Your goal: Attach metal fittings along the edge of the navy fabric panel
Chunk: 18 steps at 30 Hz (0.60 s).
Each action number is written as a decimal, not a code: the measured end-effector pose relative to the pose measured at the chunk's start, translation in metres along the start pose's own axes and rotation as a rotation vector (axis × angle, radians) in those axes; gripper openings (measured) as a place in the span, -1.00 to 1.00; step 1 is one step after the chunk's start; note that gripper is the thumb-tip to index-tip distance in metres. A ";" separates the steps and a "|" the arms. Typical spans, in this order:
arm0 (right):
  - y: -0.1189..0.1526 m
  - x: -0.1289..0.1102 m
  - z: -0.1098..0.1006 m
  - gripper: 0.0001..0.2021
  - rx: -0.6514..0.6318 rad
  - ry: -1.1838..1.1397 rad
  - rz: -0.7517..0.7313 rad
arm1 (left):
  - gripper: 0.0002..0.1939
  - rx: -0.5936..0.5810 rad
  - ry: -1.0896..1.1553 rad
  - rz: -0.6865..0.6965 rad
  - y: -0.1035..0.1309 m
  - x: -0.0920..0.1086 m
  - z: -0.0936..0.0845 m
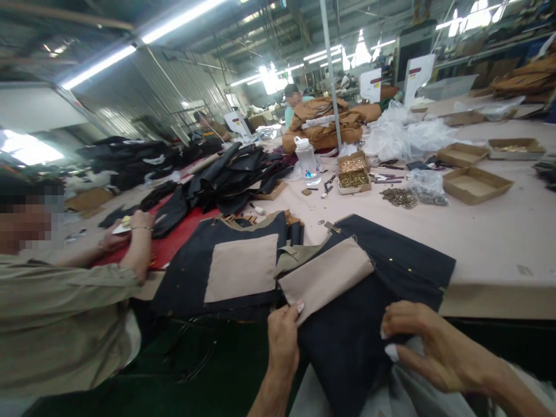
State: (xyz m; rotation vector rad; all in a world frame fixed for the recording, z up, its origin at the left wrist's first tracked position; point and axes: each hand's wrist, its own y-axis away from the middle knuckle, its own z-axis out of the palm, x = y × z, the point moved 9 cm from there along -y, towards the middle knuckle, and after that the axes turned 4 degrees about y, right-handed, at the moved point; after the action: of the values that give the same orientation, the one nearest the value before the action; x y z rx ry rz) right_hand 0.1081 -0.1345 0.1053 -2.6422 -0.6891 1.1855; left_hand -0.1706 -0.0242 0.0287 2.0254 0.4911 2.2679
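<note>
At the near edge of a long worktable (499, 243), the left hand (283, 336) is pinching the corner of a beige pocket flap (325, 278) on a dark denim garment piece (373, 301), while the right hand (428, 341) is gripping the denim's lower fold (a co-worker's sleeve (65, 313) is showing at left).

A wide pale table (499, 243) carries dark navy cloth pieces (391, 272), a black fabric heap (234, 174), open cardboard boxes (475, 184), a water bottle (307, 159), loose metal rings (399, 198) and clear plastic bags (403, 136).
</note>
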 end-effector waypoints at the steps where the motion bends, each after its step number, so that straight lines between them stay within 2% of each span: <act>1: -0.003 0.005 -0.010 -0.77 0.079 -0.027 0.028 | -0.69 -0.003 -0.064 0.042 0.002 0.003 -0.001; 3: -0.013 0.016 -0.023 -0.70 0.231 -0.022 0.081 | -0.66 -0.039 -0.166 0.092 0.010 0.008 0.002; 5: -0.025 0.020 -0.020 -0.60 0.294 0.054 0.085 | -0.64 -0.100 -0.212 0.110 0.020 0.013 0.012; 8: -0.040 0.021 0.015 -0.49 0.186 0.156 0.028 | -0.61 -0.141 -0.244 0.142 0.033 0.024 0.026; 12: -0.042 0.030 0.060 -0.54 -0.009 0.218 0.044 | -0.57 -0.104 -0.355 0.181 0.046 0.035 0.032; 15: -0.042 0.032 0.067 -0.55 -0.087 0.169 0.057 | -0.56 -0.114 -0.309 0.101 0.051 0.037 0.042; 18: -0.042 0.037 0.053 -0.54 -0.097 -0.025 0.076 | -0.55 -0.152 -0.197 0.004 0.050 0.045 0.069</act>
State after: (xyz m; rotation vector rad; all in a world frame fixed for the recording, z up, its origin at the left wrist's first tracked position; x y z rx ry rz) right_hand 0.0755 -0.0822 0.0589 -2.7605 -0.6721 1.2373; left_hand -0.1007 -0.0469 0.0911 2.1427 0.2909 2.0101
